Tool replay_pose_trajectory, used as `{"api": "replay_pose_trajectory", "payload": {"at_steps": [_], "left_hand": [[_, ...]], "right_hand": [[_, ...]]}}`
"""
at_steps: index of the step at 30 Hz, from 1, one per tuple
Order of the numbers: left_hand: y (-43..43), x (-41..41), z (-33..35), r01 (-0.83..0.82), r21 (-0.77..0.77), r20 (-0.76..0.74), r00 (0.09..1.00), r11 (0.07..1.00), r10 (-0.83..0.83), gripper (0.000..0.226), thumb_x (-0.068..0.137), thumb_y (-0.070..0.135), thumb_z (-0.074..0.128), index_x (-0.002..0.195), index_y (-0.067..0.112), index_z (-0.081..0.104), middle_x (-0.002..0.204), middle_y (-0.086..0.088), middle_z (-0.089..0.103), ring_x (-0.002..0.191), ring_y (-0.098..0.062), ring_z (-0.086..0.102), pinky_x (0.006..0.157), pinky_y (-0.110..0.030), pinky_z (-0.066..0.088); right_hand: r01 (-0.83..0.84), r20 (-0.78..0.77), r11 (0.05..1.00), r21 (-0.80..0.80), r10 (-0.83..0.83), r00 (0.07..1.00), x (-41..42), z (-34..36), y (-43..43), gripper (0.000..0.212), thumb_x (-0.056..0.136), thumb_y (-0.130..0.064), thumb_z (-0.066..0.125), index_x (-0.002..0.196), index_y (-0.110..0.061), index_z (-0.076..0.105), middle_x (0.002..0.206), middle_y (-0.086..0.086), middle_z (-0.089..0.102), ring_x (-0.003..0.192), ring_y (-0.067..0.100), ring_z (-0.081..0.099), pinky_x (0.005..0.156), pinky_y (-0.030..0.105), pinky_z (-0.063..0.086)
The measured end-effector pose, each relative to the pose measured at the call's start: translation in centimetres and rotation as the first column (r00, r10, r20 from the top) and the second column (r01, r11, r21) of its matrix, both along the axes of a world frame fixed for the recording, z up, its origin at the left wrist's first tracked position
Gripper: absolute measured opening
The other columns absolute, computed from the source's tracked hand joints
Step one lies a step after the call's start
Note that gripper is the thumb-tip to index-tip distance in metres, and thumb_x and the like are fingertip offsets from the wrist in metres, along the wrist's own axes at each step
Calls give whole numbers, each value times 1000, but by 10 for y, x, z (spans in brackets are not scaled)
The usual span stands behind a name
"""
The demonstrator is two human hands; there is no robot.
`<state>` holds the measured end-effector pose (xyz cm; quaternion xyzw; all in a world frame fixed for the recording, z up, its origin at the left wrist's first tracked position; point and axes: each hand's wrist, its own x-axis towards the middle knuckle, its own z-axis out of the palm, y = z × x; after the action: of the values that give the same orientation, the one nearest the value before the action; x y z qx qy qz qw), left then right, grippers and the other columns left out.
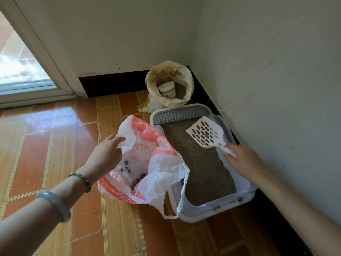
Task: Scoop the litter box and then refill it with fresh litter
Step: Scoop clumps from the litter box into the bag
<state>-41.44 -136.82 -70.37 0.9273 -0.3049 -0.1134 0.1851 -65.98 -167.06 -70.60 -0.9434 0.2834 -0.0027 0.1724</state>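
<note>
left grip (pixel 105 154) pinches plastic bag (pixel 162 161), right grip (pixel 243 159) clasps white slotted scoop (pixel 204 133) over grey litter (pixel 204 174).

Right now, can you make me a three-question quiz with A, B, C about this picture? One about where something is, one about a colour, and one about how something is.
1. Where is the white cup?
A. On a chair.
B. Inside the open sack in the corner.
C. On the window sill.

2. What colour is the print on the plastic bag?
A. Blue.
B. Green.
C. Red-orange.

3. How is the plastic bag?
A. Held open by the left hand, with dark clumps inside.
B. Tied shut.
C. Folded flat.

Answers:
1 B: the cup stands between the sack's rolled-down sides.
2 C: red-orange panels show on the white plastic.
3 A: fingers hold its rim up, and the clumps lie at the bottom.
</note>
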Motion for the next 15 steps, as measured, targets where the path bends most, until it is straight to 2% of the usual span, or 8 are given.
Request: {"api": "replay_pose_trajectory", "payload": {"at_steps": [6,8,11,15], "left_hand": [[-1,-1,1,-3,-4,-8,1000,1000,3,40,94,4,44,133,12,51,137,-9,49,115,-26,56,92,-32,47],[1,-1,1,-3,-12,-6,1000,1000,3,40,94,3,44,133,12,51,138,-9,49,115,-26,56,92,-31,48],[4,0,0,-6,-32,-10,1000,999,6,42,93,-1,44,132,13,51,138,-8,48,116,-26,55,93,-32,47],[10,4,0,-20,-38,-17,1000,999,19,54,85,-10,52,133,17,50,137,-5,49,113,-25,57,87,-30,50]], "right_hand": [[21,-9,1000,7,-21,1000,2,2,-1,25,94,-30,50,116,-20,58,72,-11,49,61,4,48,48,21,29],[16,-22,1000,-9,-16,1000,3,3,0,25,94,-31,50,116,-21,58,74,-8,52,62,7,50,49,22,31],[-46,-5,996,-83,45,999,10,18,9,25,94,-32,49,114,-22,58,76,-4,53,64,11,50,49,23,31],[-168,58,954,-248,188,980,35,52,39,28,91,-26,56,117,-18,59,76,0,52,61,17,49,47,21,28]]}}
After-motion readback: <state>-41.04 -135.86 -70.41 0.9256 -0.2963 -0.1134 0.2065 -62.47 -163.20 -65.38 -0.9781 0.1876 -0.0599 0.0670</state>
